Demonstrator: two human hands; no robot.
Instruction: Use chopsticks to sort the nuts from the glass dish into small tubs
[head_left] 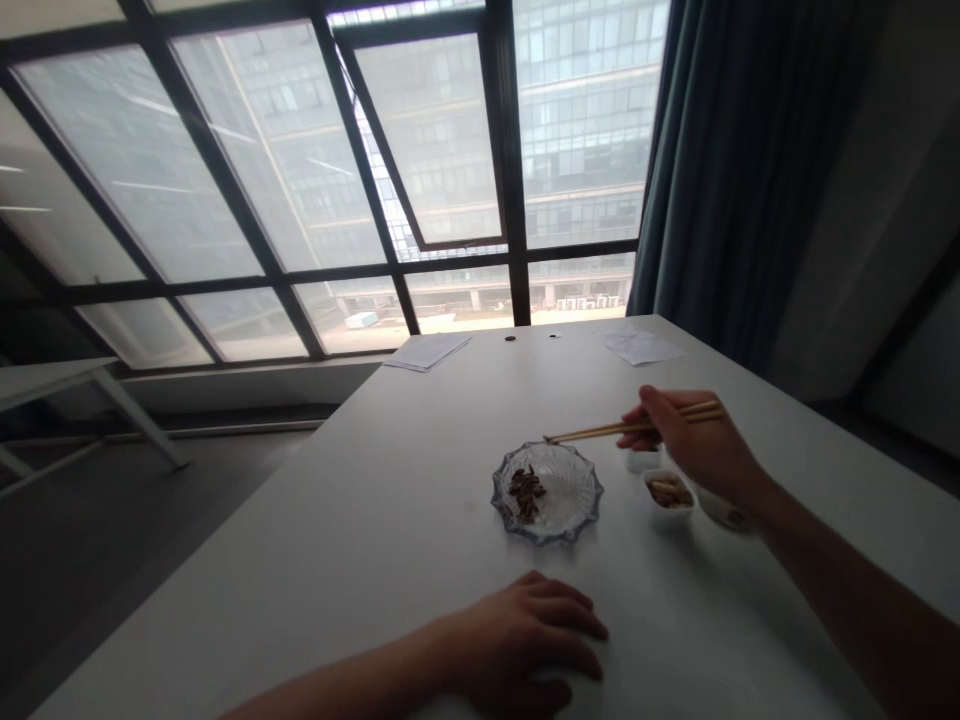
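My right hand (pixel 679 435) is closed around a pair of wooden chopsticks (pixel 592 432). Their tips are over the far rim of a scalloped glass dish (pixel 577 500), with a small dark bit seemingly at the ends. Several small dark brown pieces (pixel 527 493) are heaped on the dish's left side. Under my right hand stand a small white cup of pale tan pieces (pixel 670 490), another small white container (pixel 643 459) and a partly hidden pale round container (pixel 726 512). My left hand (pixel 536 640) rests on the table in front of the dish, fingers spread, holding nothing.
The white table (pixel 360 560) reaches toward a large window. White papers (pixel 429 351) lie at its far left corner and another sheet (pixel 641 345) at the far right. A second table (pixel 60 378) stands on the left; a dark curtain (pixel 727 200) hangs on the right.
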